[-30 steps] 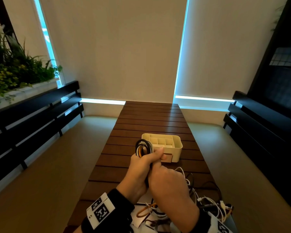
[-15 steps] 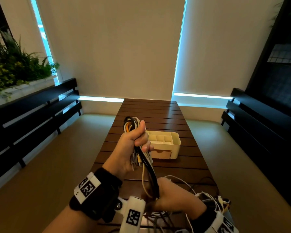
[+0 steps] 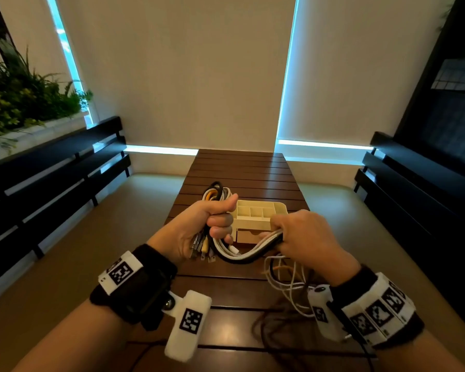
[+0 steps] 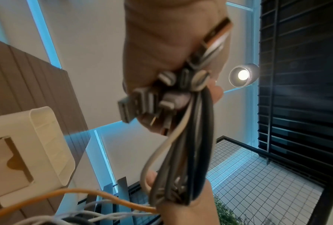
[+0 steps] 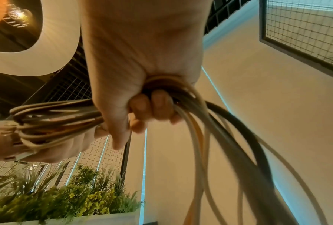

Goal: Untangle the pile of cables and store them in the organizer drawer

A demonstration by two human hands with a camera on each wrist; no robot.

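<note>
My left hand (image 3: 216, 220) grips a folded bundle of cables (image 3: 215, 191) in a fist above the table. Black, white and orange loops stick out above the fist and several connectors (image 3: 202, 249) hang below it. To its right, my right hand (image 3: 293, 232) grips the same strands, which sag between the hands (image 3: 242, 255). In the left wrist view the connectors (image 4: 142, 105) show close up under the fist. In the right wrist view the strands (image 5: 210, 137) trail down from my right hand (image 5: 150, 106). The cream organizer (image 3: 278, 208), with its drawer front (image 3: 246, 236), stands just behind both hands.
Loose thin cables (image 3: 287, 284) hang and lie tangled below my right hand on the brown slatted table (image 3: 239, 167). Dark slatted benches (image 3: 51, 178) run along both sides. A planter with greenery (image 3: 16, 103) sits at the far left.
My right hand has risen from near the table and moved right, level with the left hand. The strands it holds now run sideways between the hands instead of hanging down.
</note>
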